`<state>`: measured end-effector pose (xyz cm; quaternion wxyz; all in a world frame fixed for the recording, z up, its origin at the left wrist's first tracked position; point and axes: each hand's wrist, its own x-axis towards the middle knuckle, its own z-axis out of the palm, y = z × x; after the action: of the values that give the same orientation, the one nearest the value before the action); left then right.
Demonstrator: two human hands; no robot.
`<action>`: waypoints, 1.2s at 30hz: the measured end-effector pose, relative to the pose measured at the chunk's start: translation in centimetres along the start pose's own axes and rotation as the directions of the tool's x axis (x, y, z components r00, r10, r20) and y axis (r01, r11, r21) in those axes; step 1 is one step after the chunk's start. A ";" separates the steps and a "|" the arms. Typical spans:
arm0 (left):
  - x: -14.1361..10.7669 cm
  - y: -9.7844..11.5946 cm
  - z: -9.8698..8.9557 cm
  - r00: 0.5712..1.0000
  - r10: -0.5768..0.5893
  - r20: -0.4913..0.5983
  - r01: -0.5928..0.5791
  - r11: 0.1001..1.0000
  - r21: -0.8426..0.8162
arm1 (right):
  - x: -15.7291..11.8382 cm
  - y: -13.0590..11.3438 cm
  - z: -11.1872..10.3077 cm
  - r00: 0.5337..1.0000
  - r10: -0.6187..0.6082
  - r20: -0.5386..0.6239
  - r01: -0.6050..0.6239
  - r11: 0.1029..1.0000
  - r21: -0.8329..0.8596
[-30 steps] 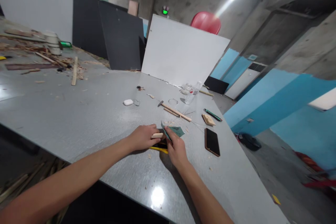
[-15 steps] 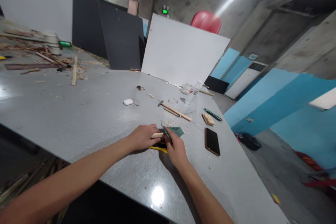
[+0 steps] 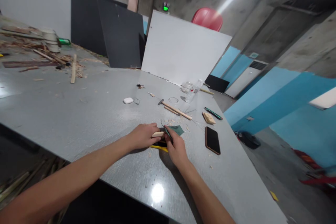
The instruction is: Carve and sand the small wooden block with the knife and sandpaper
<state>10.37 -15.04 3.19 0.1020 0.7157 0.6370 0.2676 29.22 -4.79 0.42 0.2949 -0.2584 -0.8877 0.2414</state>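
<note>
My left hand (image 3: 144, 136) is closed around a short pale strip of wood (image 3: 157, 134), whose end sticks out past the fingers. Close beside it, my right hand (image 3: 176, 146) pinches a dark green sheet that looks like sandpaper (image 3: 177, 130), folded at the wood's right end. Fingers hide where sheet and wood meet. Under both hands lies a yellow and black tool (image 3: 159, 148), mostly covered. Just beyond the hands are wood shavings (image 3: 172, 122) and a small hammer (image 3: 175, 109) with a thin stick alongside its handle.
To the right lie a phone (image 3: 212, 140), a small wooden block (image 3: 209, 118) and a green cutter (image 3: 213, 113). Farther back are a clear bottle (image 3: 193, 91), a glass jar (image 3: 187, 87) and a white earbud case (image 3: 128, 100). Wood scraps (image 3: 49, 57) cover the far left.
The view has shifted very slightly. Both hands keep their holds on the wood and the green sheet, with hardly any visible movement.
</note>
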 end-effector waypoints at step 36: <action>0.1 -0.1 0.4 0.997 0.047 -0.064 -0.047 0.999 -0.004 | 0.9 4.6 -1.4 0.962 -0.042 -0.271 0.017 0.996 -0.093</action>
<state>10.52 -14.82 2.82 0.0772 0.7212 0.6223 0.2945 31.02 -0.43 -0.89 0.4058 -0.2889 -0.8524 0.1590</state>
